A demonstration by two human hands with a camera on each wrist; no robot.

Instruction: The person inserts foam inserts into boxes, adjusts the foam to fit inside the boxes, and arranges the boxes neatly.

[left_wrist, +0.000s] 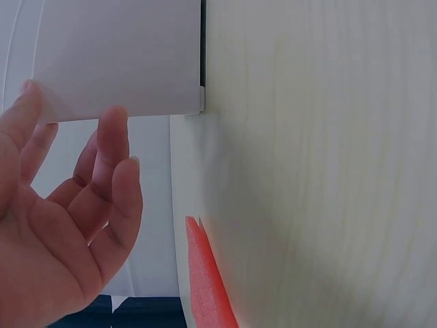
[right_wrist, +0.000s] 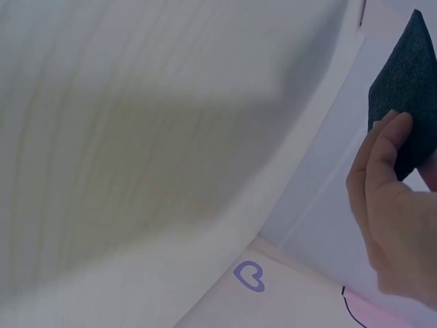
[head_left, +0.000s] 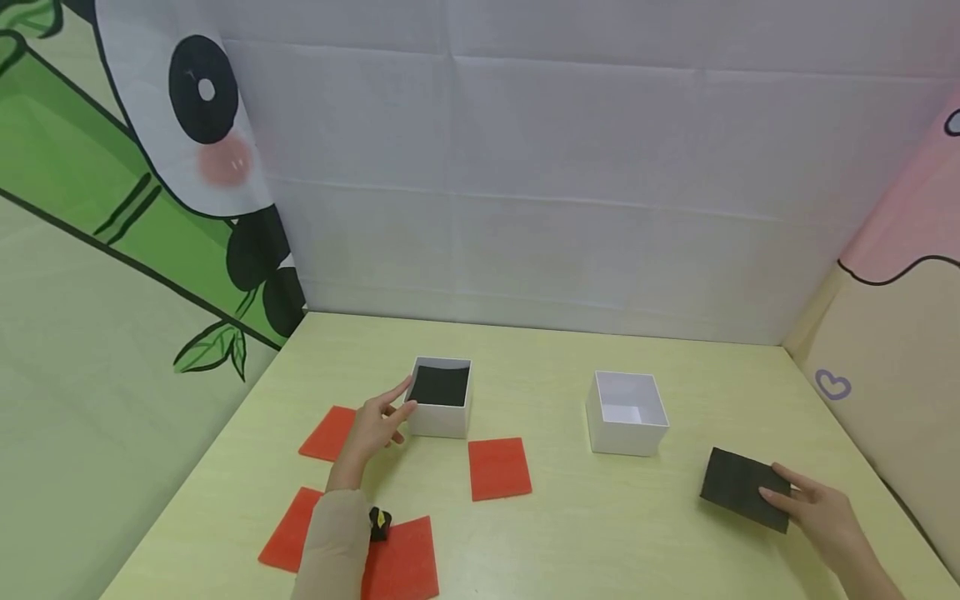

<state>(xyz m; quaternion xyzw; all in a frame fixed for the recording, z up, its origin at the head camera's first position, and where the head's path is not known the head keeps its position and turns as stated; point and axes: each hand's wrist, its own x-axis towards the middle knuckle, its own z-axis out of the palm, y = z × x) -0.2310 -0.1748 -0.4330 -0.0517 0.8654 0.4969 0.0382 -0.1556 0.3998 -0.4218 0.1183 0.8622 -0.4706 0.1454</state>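
My left hand (head_left: 378,423) is at the left side of a white open-topped box (head_left: 438,422), thumb and forefinger touching its edge and the other fingers loosely bent. Inside that box shows a black square (head_left: 439,386). Seen from the left wrist, the left hand (left_wrist: 75,212) has its fingertips against the box's pale wall (left_wrist: 123,58). At the right, my right hand (head_left: 825,517) pinches a black felt-like square (head_left: 742,487) by one side, holding it tilted above the table. The right wrist view shows this dark square (right_wrist: 410,89) between thumb and fingers.
A second white box (head_left: 628,433), with nothing visible inside, stands right of the middle. Several red squares lie on the table (head_left: 600,533): one (head_left: 500,469) in front of the left box, others (head_left: 327,433) around the left arm. A white cloth wall (head_left: 525,208) rises behind.
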